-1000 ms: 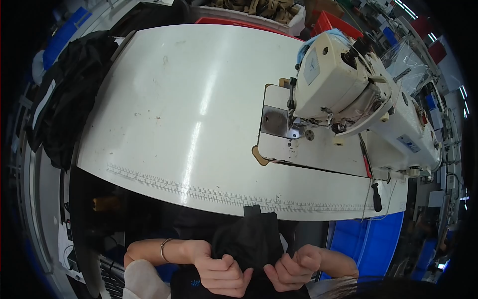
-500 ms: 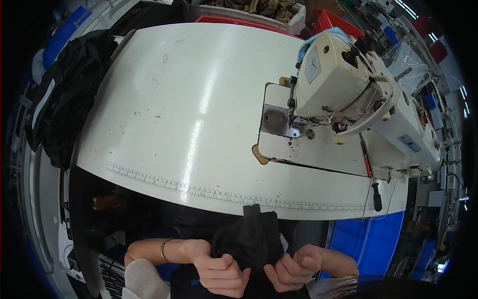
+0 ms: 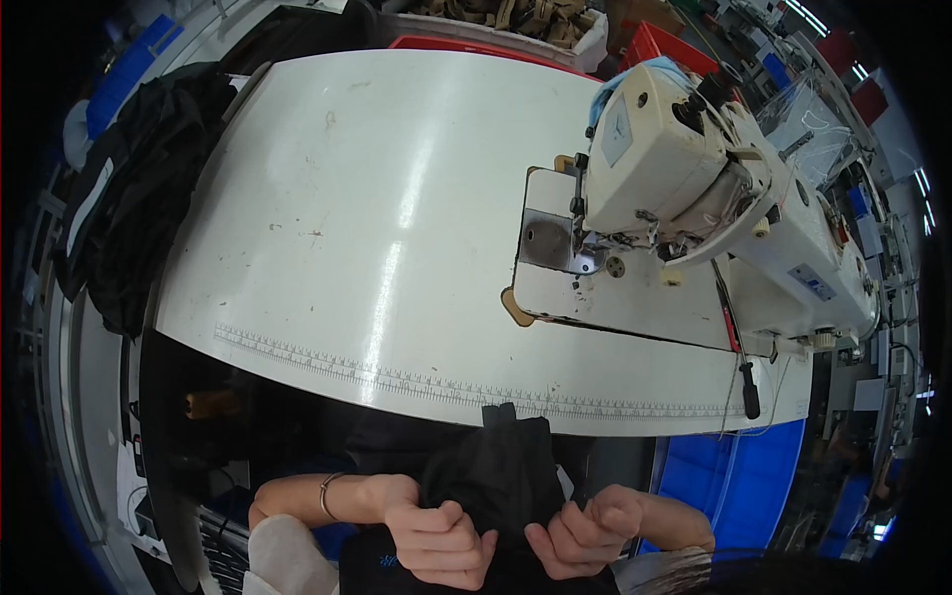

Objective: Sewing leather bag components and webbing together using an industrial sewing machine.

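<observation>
A piece of black fabric (image 3: 491, 476) lies below the front edge of the white table (image 3: 357, 198), its top strap reaching the measuring scale. My left hand (image 3: 436, 535) has its fingers curled shut on the fabric's lower left part, a bracelet on the wrist. My right hand (image 3: 585, 531) is closed on its lower right part, near a small white tag (image 3: 563, 481). A white industrial sewing machine (image 3: 654, 159) sits on the table's right, with a black-handled tool (image 3: 749, 387) lying beside it.
Dark garments (image 3: 129, 188) hang over the table's left end. A white bin of khaki pieces (image 3: 516, 25) and red crates (image 3: 654, 45) stand behind the table. A blue tray (image 3: 734, 476) is under the right front edge. Cables and equipment line both sides.
The top of the black fabric has shifted very slightly upward. My hands stay in much the same place and grip.
</observation>
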A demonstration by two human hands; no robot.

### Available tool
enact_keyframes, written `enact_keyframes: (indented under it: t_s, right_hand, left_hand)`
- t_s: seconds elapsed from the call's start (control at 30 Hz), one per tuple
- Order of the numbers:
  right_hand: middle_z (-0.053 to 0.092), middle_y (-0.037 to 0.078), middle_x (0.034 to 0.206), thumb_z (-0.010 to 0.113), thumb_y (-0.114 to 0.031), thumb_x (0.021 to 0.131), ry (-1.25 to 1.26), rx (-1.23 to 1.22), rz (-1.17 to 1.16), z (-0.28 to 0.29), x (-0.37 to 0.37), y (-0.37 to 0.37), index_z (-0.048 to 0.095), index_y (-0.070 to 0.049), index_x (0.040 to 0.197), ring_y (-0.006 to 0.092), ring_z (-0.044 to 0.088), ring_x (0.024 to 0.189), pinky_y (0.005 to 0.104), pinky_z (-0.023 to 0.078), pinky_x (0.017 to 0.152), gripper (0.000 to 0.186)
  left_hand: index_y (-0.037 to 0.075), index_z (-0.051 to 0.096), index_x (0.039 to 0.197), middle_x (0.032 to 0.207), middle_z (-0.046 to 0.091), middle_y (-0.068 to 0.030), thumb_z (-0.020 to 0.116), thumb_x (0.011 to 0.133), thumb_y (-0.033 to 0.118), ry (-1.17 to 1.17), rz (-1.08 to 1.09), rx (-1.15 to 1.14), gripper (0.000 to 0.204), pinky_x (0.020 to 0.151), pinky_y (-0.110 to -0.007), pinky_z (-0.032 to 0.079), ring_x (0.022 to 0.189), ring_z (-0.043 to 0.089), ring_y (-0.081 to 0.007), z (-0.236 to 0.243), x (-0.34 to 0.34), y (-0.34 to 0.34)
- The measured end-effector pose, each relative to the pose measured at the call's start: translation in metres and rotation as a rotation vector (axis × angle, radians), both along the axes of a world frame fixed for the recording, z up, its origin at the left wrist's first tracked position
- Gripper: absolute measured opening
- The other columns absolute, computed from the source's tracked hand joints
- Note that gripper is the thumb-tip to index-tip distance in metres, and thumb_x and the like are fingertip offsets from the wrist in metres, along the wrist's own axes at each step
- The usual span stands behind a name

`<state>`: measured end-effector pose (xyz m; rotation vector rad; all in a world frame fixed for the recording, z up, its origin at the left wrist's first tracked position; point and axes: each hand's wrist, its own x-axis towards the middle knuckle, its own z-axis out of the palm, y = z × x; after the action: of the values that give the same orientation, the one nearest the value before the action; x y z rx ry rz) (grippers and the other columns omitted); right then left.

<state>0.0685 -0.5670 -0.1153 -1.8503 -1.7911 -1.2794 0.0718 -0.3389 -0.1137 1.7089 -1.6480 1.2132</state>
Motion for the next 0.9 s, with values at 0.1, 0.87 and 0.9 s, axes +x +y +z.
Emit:
enact_keyframes:
  t_s: [0.1,0.87,0.9]
  right_hand:
    - [0.048,-0.009,0.061,0.055,-0.021,0.077,0.0,0.0,-0.007,0.002,0.001,0.001,0.063,-0.021,0.079,0.0031,0.049,0.057,0.0274,0.021,0.062,0.008]
    - [0.066,0.003,0.081,0.062,-0.011,0.09,2.118,0.217,-0.264,0.063,0.022,0.01,0.064,0.001,0.099,0.005,0.059,0.073,0.0203,0.046,0.066,0.016]
    - [0.065,0.002,0.081,0.061,-0.012,0.09,2.13,0.213,-0.249,0.063,0.023,0.01,0.064,0.001,0.099,0.0037,0.057,0.073,0.0195,0.045,0.066,0.016]
  left_hand:
    - [0.014,0.054,0.068,0.059,0.038,0.005,0.053,0.069,0.013,0.022,0.048,-0.054,0.001,0.057,-0.021,0.033,0.052,0.04,-0.0072,-0.006,-0.006,0.0]
    - [-0.002,0.062,0.097,0.089,0.068,-0.0041,0.064,0.088,0.01,2.093,-0.183,-0.099,0.015,0.081,-0.023,0.045,0.086,0.058,-0.0076,0.038,0.039,0.014]
    - [-0.002,0.062,0.098,0.088,0.067,-0.0031,0.063,0.089,0.011,2.095,-0.191,-0.1,0.016,0.08,-0.023,0.045,0.085,0.057,-0.0066,0.037,0.039,0.014]
